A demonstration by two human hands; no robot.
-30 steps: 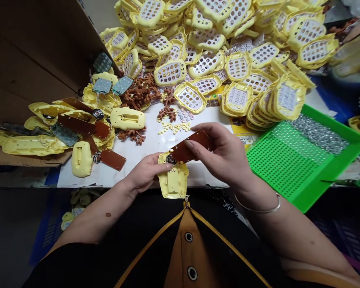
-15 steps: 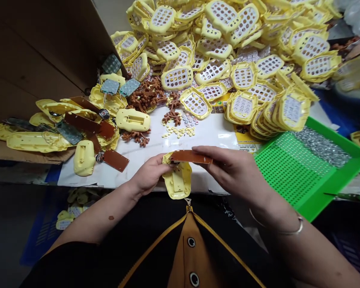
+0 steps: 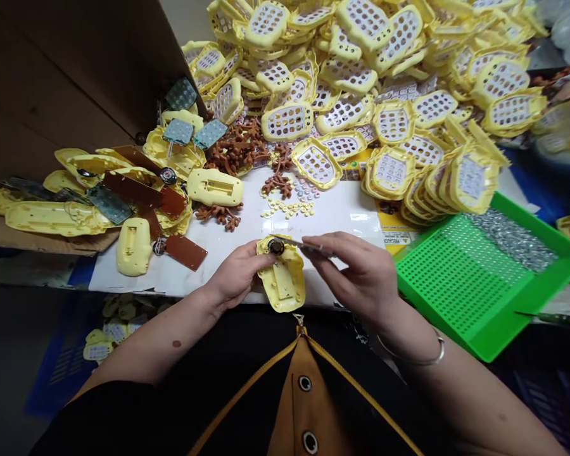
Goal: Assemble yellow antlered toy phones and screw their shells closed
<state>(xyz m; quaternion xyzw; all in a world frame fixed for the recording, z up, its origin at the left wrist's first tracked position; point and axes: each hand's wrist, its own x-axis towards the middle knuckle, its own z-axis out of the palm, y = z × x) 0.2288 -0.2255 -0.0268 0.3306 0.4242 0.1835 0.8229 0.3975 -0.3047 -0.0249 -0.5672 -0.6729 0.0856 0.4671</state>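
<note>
My left hand (image 3: 235, 273) is closed round a yellow plastic shell (image 3: 283, 280) at the table's near edge. A small round black speaker (image 3: 276, 246) sits at the shell's top end. My right hand (image 3: 361, 273) pinches a brown circuit board (image 3: 300, 244), seen edge-on and lying nearly flat just above the shell's top. Both hands are close together, right in front of my chest.
A big heap of yellow keypad fronts (image 3: 389, 82) fills the far side. Left lies an open cardboard box (image 3: 61, 82) with yellow shells, brown boards (image 3: 186, 251) and grey pads. Brown rubber pieces (image 3: 237, 149) lie mid-table. A green perforated tray (image 3: 460, 278) with screws (image 3: 513, 237) is at right.
My right hand has turned the brown board from tilted face-up to flat and edge-on, and lowered it toward the shell's top. The left hand kept hold of the shell.
</note>
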